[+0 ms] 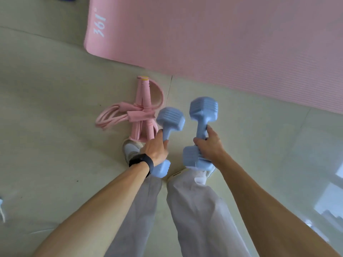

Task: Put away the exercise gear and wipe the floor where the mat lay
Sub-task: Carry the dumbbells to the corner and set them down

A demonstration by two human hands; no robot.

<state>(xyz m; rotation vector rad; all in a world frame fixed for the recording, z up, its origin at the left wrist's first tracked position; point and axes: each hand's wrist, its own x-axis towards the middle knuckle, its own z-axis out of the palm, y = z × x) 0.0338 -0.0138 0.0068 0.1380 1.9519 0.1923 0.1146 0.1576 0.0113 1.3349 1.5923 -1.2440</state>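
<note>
Blue left dumbbell (169,118) sits clenched in the fingers of the left hand (155,151); the right hand (209,147) grips the right dumbbell (203,108). Pink mat (204,34) lies beyond.

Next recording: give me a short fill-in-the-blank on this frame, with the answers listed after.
1. The left hand grips the left dumbbell, the right hand the right dumbbell; both dumbbells are ___.
2. The mat bears the printed number ___.
3. The black wristband sits on the ___ wrist.
4. The rope bundle beside the left shoe is ___.
Answers: blue; 361; left; pink.
</note>
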